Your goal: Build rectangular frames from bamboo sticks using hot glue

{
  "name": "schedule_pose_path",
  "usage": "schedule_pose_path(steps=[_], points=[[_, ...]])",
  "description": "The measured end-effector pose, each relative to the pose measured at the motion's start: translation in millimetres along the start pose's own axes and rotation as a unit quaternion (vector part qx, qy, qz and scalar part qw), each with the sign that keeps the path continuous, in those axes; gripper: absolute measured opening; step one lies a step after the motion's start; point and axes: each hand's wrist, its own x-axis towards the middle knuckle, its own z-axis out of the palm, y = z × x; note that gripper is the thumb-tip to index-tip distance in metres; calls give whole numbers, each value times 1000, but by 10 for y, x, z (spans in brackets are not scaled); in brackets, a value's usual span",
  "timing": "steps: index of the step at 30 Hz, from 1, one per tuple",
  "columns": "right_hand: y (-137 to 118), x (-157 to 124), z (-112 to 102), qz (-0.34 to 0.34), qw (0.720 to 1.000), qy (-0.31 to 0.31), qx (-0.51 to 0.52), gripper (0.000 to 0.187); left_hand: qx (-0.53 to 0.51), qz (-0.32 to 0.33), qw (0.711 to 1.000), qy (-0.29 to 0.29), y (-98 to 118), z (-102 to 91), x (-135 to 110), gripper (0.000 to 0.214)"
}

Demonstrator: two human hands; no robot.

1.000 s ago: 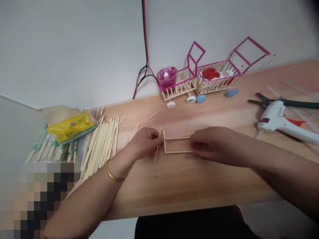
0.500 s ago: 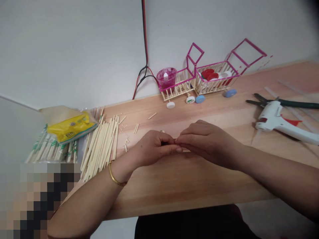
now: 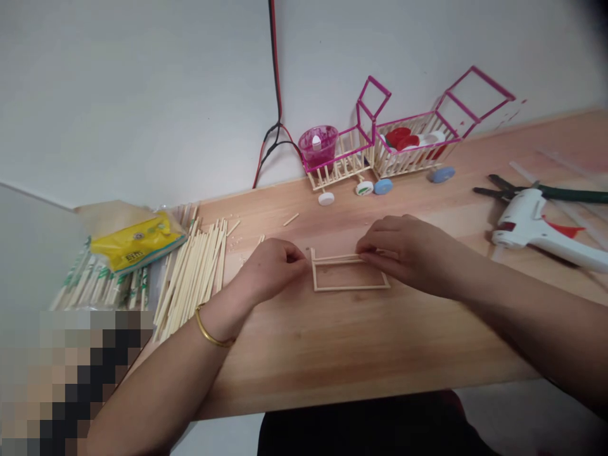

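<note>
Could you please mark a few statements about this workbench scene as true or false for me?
1. A rectangular stick frame lies flat on the table, between the left hand and the right hand. True.
2. The right hand holds the glue gun. False: the gun lies untouched on the table, and the right hand is on the frame's far side.
3. A gold bangle sits on the left wrist. True.
4. The loose stick pile lies to the right of the right hand. False: it lies to the left of the left hand.
5. Two pink-trimmed carts stand by the wall. True.
</note>
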Motion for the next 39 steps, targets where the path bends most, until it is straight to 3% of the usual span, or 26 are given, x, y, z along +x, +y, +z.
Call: schedule_pose_path(steps=[13,25,31,39], points=[[39,11,29,24,998,-53,-9,19,8,-22,1000,4,14,91,7,27],[21,26,36,31,998,-60,-2,18,20,-25,999,8,84,113,24,26],[24,30,27,74,995,-63,39,14,22,-25,999,11,72,117,23,26],[25,32,3,51,995,-43,70,22,18,-32,999,3,82,112,23,28]])
